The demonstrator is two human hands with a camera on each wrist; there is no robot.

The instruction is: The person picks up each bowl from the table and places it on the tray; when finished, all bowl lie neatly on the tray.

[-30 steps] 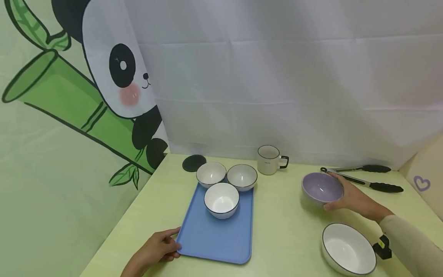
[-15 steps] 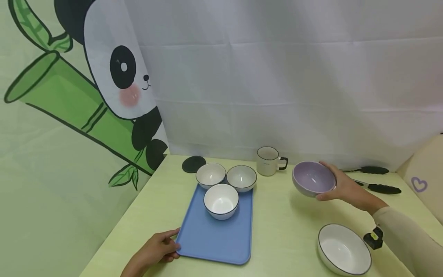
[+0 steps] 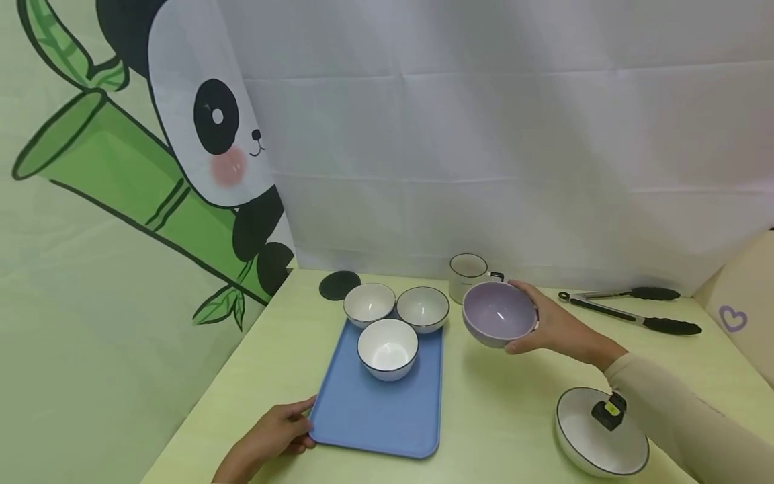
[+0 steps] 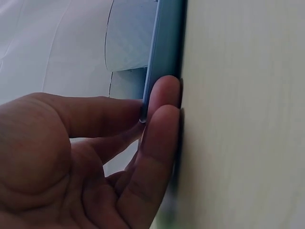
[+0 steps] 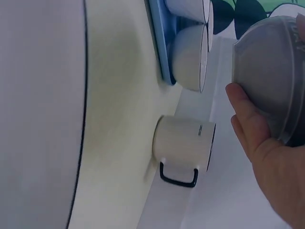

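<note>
My right hand [image 3: 553,328] grips a purple bowl [image 3: 499,312] by its right side, thumb near the front and fingers behind. The bowl hangs above the table, tilted a little toward me, and overlaps the mug in the head view. In the right wrist view the fingers [image 5: 250,119] lie along the bowl's outer wall [image 5: 267,67]. My left hand [image 3: 272,430] pinches the near left corner of a blue tray [image 3: 377,420], its thumb on the rim in the left wrist view. Three white bowls with dark rims stand at the tray's far half; the nearest white bowl [image 3: 388,349] sits in front.
A white mug [image 3: 464,275] with a black handle stands by the back wall. Tongs [image 3: 629,314] with black grips lie at the back right. A large white bowl [image 3: 598,437] stands below my right forearm. A dark round coaster [image 3: 339,286] lies behind the tray.
My right hand has lifted the purple bowl off the table and carried it left toward the tray, uncovering the tongs. My left hand stays at the tray's corner.
</note>
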